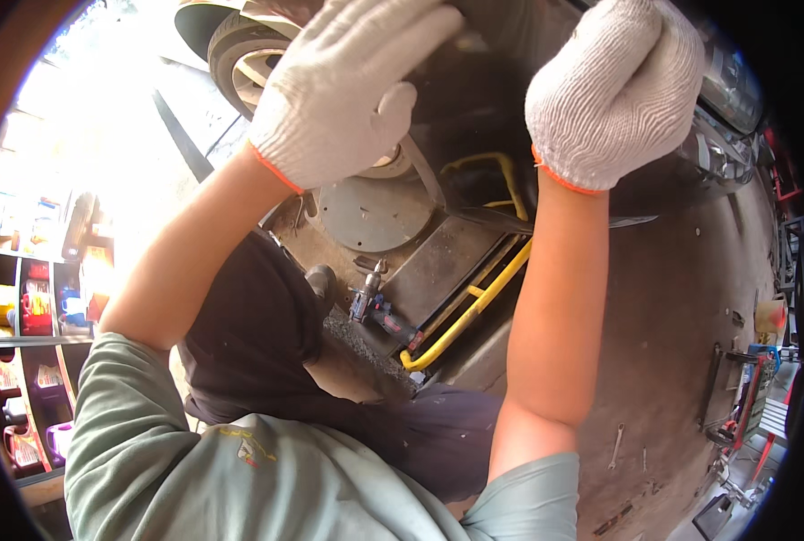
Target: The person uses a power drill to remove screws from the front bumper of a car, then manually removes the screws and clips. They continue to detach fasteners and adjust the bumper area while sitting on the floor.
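Note:
Both my hands wear white knit gloves with orange cuffs and are raised before a dark car body panel (478,90). My left hand (339,99) is open, its fingers stretched toward the upper right over the panel; whether it touches the panel I cannot tell. Next to it shows a car wheel (239,72), partly hidden by the glove. Higher on the right, my right hand (614,95) is curled into a fist, and what it holds, if anything, is hidden. Below the left hand lie a round grey metal plate (375,216) and a cordless power tool (379,311).
A yellow tubular bar (474,311) runs between my knees and the panel. Shelves (27,341) with coloured bottles stand at left. On the floor at right lies a wrench (616,446), and near a tool rack (749,397) there is more equipment.

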Available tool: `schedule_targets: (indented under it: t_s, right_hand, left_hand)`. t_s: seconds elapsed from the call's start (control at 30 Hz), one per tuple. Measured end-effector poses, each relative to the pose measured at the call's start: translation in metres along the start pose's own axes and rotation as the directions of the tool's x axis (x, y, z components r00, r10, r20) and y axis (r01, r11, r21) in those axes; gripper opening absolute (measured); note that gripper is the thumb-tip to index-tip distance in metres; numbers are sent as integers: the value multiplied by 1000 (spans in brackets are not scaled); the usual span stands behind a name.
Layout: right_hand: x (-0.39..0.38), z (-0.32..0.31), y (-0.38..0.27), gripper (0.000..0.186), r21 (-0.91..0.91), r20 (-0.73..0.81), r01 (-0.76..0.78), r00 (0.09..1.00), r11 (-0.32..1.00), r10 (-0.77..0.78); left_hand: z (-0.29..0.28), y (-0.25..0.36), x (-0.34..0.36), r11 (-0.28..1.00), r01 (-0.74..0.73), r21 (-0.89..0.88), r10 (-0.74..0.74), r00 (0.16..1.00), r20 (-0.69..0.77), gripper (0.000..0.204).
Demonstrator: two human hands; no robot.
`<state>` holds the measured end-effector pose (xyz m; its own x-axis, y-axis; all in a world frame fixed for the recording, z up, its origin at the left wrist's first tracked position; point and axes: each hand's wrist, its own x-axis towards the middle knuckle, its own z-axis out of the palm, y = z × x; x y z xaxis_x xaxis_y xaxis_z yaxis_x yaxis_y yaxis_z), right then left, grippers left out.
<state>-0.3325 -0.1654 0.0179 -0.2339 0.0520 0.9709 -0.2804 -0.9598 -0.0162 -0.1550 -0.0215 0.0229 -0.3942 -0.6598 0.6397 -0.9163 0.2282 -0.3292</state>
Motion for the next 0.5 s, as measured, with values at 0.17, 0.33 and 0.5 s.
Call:
schedule_targets:
  t_s: [0.17, 0.33, 0.5]
  right_hand:
    - [-2, 6, -24, 20, 77, 46, -278, 960, 957, 275]
    - [5, 6, -25, 9, 49, 171, -284, 947, 958, 272]
    - [4, 1, -45, 9, -65, 376, -422, 829, 904, 414]
  left_hand:
    - [10, -2, 3, 994, 54, -91, -68, 985, -161, 48]
    - [9, 37, 1, 620, 284, -732, -391, 920, 25, 8]
    - [32, 57, 29, -417, 162, -894, -715, 550, 433, 17]
